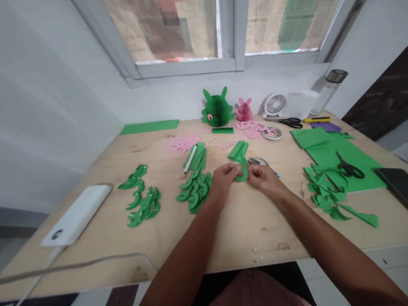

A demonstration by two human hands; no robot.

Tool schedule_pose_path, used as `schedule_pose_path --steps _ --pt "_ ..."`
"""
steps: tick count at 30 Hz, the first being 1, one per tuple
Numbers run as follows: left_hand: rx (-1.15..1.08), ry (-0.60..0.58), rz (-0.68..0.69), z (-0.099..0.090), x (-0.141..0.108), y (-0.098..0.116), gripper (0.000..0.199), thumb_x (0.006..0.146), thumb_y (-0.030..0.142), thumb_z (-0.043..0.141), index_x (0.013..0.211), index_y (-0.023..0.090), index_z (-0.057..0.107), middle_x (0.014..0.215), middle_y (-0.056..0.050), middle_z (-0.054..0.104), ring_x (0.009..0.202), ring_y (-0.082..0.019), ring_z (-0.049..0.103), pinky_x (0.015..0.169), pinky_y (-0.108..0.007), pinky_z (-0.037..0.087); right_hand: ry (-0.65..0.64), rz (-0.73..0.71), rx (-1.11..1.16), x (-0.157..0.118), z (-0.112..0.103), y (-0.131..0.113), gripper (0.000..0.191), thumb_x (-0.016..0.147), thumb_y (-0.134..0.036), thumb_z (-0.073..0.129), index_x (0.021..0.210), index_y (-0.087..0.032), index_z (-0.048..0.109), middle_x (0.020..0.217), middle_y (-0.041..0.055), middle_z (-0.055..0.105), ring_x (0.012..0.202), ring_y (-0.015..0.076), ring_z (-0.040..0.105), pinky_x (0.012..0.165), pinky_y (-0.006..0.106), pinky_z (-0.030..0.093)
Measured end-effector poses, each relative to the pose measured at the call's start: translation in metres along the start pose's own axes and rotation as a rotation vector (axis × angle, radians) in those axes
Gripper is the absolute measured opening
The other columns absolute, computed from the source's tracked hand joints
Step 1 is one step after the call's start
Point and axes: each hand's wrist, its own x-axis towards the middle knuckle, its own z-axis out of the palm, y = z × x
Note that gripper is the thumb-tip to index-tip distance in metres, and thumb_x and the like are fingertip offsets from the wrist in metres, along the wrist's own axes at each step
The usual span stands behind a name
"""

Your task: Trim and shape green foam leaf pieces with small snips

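A curved green paper cutout is held upright over the middle of the table. My left hand pinches its left edge between thumb and fingers. At its right edge my right hand is closed in a pinch, its fingertips against the paper. Just beyond the cutout lie folded green paper strips. A pile of curved green cutouts sits left of my left hand. Behind my right hand, a roll of tape and a small blue-tipped item are partly hidden.
Green scraps, black scissors, green sheets and a phone lie at right. A white power bank with a cable is at left. Green and pink paper animals, a fan and a bottle stand behind.
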Motion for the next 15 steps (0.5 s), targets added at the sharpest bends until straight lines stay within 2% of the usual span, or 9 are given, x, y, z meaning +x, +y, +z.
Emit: schedule_pose_path --steps 4,6,11,15 --pt "0.080 0.002 0.053 0.000 -0.001 0.000 0.019 0.064 0.031 0.066 0.056 0.015 0.059 0.054 0.002 0.055 0.054 -0.007 0.048 0.057 -0.021 0.038 0.159 0.001 0.052 0.000 -0.004 -0.007 0.023 0.076 -0.039 0.053 0.070 -0.017 0.057 0.065 0.0002 0.053 0.060 0.0117 0.045 0.056 0.025 0.035" --pt "0.167 -0.031 0.068 0.000 -0.001 0.000 0.018 0.065 0.029 0.065 0.055 0.014 0.060 0.053 0.002 0.056 0.052 -0.007 0.046 0.056 -0.021 0.037 0.216 0.008 0.082 -0.001 -0.006 -0.010 0.026 0.078 -0.041 0.052 0.071 -0.017 0.057 0.067 0.0010 0.055 0.061 0.0121 0.047 0.059 0.025 0.037" --pt "0.296 -0.151 0.066 0.000 -0.002 -0.004 0.019 0.064 0.031 0.064 0.056 0.015 0.061 0.053 0.001 0.056 0.053 -0.009 0.048 0.056 -0.022 0.037 0.211 0.049 0.175 0.002 -0.006 -0.005 0.029 0.071 -0.045 0.061 0.070 -0.017 0.055 0.063 -0.0012 0.053 0.058 0.0107 0.046 0.056 0.024 0.037" --pt "0.320 -0.164 0.061 0.000 -0.002 -0.006 0.020 0.064 0.033 0.064 0.056 0.015 0.059 0.053 0.002 0.055 0.053 -0.009 0.047 0.056 -0.022 0.036 0.232 0.072 0.243 0.004 -0.005 0.003 0.031 0.065 -0.044 0.067 0.069 -0.016 0.056 0.058 -0.0032 0.050 0.051 0.0084 0.041 0.051 0.023 0.033"
